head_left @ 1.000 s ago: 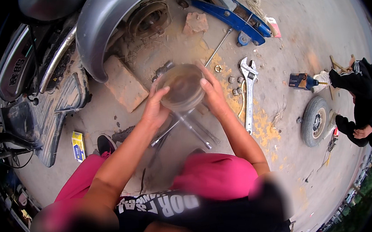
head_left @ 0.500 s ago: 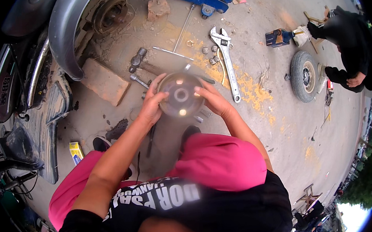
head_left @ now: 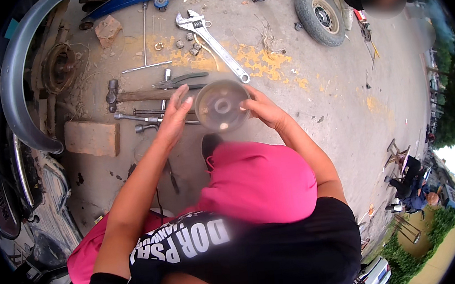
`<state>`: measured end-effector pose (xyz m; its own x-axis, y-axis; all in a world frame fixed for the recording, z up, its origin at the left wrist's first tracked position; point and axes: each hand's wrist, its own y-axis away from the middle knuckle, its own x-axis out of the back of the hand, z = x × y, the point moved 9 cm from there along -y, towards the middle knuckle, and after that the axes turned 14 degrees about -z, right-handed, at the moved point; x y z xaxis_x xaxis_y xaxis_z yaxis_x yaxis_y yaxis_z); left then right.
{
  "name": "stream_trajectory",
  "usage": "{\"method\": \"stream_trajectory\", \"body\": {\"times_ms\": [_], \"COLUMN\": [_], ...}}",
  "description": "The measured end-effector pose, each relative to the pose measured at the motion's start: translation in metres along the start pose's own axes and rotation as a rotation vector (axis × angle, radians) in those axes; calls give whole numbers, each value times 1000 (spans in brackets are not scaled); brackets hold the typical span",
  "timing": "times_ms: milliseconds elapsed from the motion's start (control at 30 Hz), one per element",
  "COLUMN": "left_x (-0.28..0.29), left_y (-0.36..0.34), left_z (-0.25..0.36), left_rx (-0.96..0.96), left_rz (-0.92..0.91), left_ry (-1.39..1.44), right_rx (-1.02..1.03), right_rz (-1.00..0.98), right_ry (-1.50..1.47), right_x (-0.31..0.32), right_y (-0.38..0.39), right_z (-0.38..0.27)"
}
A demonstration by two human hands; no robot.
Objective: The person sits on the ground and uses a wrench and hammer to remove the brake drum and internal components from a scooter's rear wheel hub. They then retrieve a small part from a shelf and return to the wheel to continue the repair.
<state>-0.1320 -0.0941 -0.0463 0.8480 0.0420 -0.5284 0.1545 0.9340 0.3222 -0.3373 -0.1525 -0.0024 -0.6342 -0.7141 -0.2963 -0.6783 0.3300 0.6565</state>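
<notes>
Beyond the right hand (head_left: 266, 109), floor (head_left: 344, 110) lies open. Hammer (head_left: 142, 96), pliers (head_left: 181, 80) and brick (head_left: 93, 138) crowd the left, the wrench (head_left: 218, 46) the far side; room beneath the drum (head_left: 223, 106) is hard to judge

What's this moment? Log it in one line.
right hand: gripping drum-shaped part; left hand: open beside it; nearby: hammer, adjustable wrench, pliers

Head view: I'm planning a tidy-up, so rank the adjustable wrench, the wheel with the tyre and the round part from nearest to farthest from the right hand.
1. Round part: in the grasp of the right hand, on its left side.
2. Adjustable wrench: on the ground, ahead and to the left.
3. Wheel: farther ahead, to the right.
</notes>
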Motion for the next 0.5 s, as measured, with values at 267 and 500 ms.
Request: {"method": "stream_trajectory", "body": {"times_ms": [267, 500], "left_x": [65, 77], "left_y": [35, 45], "left_z": [5, -25], "left_rx": [298, 427], "left_rz": [44, 85], "left_ry": [12, -107], "right_rx": [-505, -826], "right_rz": [895, 918], "right_ry": [1014, 1568], "right_x": [158, 189], "right_y": [113, 71], "right_z": [8, 95]}}
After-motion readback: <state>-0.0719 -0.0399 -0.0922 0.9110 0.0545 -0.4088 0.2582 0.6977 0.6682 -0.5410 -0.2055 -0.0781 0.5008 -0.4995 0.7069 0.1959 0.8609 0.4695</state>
